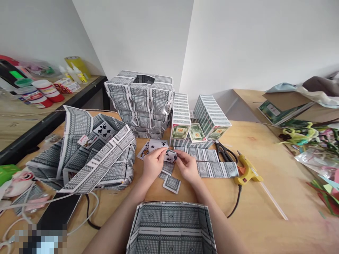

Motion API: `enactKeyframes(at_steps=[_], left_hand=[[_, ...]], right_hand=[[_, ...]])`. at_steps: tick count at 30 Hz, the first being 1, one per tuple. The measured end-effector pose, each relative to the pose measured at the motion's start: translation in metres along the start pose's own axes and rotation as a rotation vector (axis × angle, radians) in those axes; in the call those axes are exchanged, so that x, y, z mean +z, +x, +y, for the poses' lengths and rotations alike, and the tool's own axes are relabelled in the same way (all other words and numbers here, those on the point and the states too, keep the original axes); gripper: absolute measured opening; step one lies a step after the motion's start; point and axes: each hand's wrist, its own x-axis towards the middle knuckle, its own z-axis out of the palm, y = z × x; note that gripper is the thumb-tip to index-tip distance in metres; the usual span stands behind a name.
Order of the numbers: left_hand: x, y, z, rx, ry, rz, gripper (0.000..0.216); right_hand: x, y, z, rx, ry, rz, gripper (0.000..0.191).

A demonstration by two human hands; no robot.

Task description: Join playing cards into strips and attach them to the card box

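Note:
Between my two hands is a playing card (170, 155) with black clubs on its face, bent or folded along its upper edge. My left hand (154, 163) pinches its left end, and my right hand (187, 165) pinches the right end. Loose playing cards (172, 184) lie below my hands, backs up. Just behind are face-up cards (158, 144), one showing clubs. To the right of my right hand lie two joined card strips (217, 169). Close to my body stands an open box made of cards (171, 217).
A yellow glue gun (248, 170) with a clear glue stick and black scissors (226, 152) lie at right. Card-deck boxes (212, 114) and a woven card structure (143, 102) stand behind. Folded card pieces (97, 155) pile up at left, near cables (92, 211).

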Motion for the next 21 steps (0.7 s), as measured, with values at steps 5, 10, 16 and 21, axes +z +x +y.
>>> enactKeyframes(at_steps=[5, 10, 16, 21], left_hand=[[0.0012, 0.0010, 0.0003, -0.007, -0.096, -0.052, 0.020], [0.0019, 0.0021, 0.0011, -0.040, -0.186, -0.135, 0.020], [0.0033, -0.0001, 0.0011, -0.014, -0.139, -0.141, 0.024], [0.0046, -0.0031, 0.0003, 0.010, -0.058, -0.172, 0.031]], right_hand=[[0.0002, 0.0034, 0.0025, 0.097, -0.004, 0.101, 0.019], [0.0001, 0.0040, -0.0016, 0.132, 0.026, 0.177, 0.017], [0.0004, 0.0029, -0.0062, 0.120, -0.008, 0.243, 0.020], [0.0009, 0.0027, -0.0045, 0.113, -0.059, 0.275, 0.023]])
